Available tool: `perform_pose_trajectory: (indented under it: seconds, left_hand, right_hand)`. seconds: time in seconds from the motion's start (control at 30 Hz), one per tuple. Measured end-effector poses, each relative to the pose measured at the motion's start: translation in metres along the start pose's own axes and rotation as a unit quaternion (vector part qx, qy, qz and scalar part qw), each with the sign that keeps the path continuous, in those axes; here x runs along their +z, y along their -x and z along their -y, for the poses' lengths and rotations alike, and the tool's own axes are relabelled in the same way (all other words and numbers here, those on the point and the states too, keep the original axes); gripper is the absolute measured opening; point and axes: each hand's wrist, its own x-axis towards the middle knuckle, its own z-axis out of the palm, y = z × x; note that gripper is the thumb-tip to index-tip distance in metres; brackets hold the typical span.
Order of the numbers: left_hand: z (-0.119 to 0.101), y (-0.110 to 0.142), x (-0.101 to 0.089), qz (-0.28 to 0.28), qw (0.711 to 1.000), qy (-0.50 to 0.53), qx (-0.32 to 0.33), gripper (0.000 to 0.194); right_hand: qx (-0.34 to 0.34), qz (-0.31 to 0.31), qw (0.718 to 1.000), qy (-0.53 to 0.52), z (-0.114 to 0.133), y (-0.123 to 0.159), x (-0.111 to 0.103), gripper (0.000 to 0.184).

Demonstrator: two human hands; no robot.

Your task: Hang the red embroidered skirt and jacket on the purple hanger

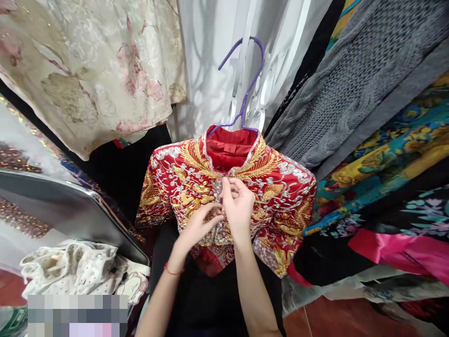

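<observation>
A red jacket [280, 196] with gold and silver embroidery hangs on a purple wire hanger [262, 65], its stand-up collar at the top and a small red size label [229, 148] inside the neck. My right hand [238, 201] is closed in a pinch on the front edge, just below the collar. Close beside it, slightly lower and to the left, my left hand [203, 223] has its thumb and fingers bent toward the same front edge. A red string circles my left wrist. What lies between the fingertips of each hand is too small to make out.
A cream floral garment [105, 70] hangs at upper left. On the right hang a grey cable-knit garment [351, 84] and a teal-and-yellow floral one [386, 159]. A dark chair back [70, 201] and a white dotted cloth [70, 267] are at lower left.
</observation>
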Motion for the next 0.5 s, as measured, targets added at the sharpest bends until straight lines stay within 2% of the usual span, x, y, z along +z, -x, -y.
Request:
perform_pose_trajectory:
  seconds: [0.03, 0.07, 0.13, 0.2, 0.27, 0.33, 0.4, 0.43, 0.5]
  left_hand:
    - [-0.006, -0.005, -0.016, 0.005, 0.998, 0.027, 0.050, 0.033]
    - [-0.012, -0.011, -0.033, -0.027, 0.995, 0.023, 0.089, 0.039]
    - [-0.025, -0.027, -0.065, -0.110, 0.981, -0.044, 0.151, 0.040]
    - [-0.034, -0.045, -0.092, -0.194, 0.954, -0.146, 0.178, 0.046]
    - [-0.036, -0.062, -0.113, -0.233, 0.929, -0.231, 0.173, 0.056]
    - [-0.030, -0.075, -0.127, -0.220, 0.920, -0.285, 0.158, 0.057]
    - [-0.020, -0.083, -0.134, -0.196, 0.920, -0.304, 0.153, 0.045]
    - [-0.015, -0.086, -0.136, -0.194, 0.920, -0.303, 0.155, 0.039]
    - [-0.008, -0.090, -0.135, -0.221, 0.918, -0.287, 0.162, 0.034]
  right_hand:
    - [-0.013, -0.016, 0.997, 0.073, -0.002, -0.004, -0.003, 0.035]
    - [-0.029, -0.033, 0.988, 0.146, -0.003, -0.009, -0.007, 0.038]
    - [-0.068, -0.049, 0.963, 0.257, -0.001, -0.016, -0.015, 0.040]
    - [-0.138, -0.032, 0.946, 0.291, 0.007, -0.021, -0.026, 0.037]
    - [-0.245, -0.034, 0.927, 0.282, 0.015, -0.024, -0.042, 0.030]
    - [-0.332, -0.093, 0.891, 0.296, 0.019, -0.028, -0.063, 0.023]
    - [-0.360, -0.162, 0.850, 0.349, 0.015, -0.037, -0.086, 0.028]
    - [-0.357, -0.175, 0.836, 0.378, 0.011, -0.043, -0.098, 0.033]
    - [-0.356, -0.141, 0.825, 0.415, 0.001, -0.057, -0.118, 0.029]
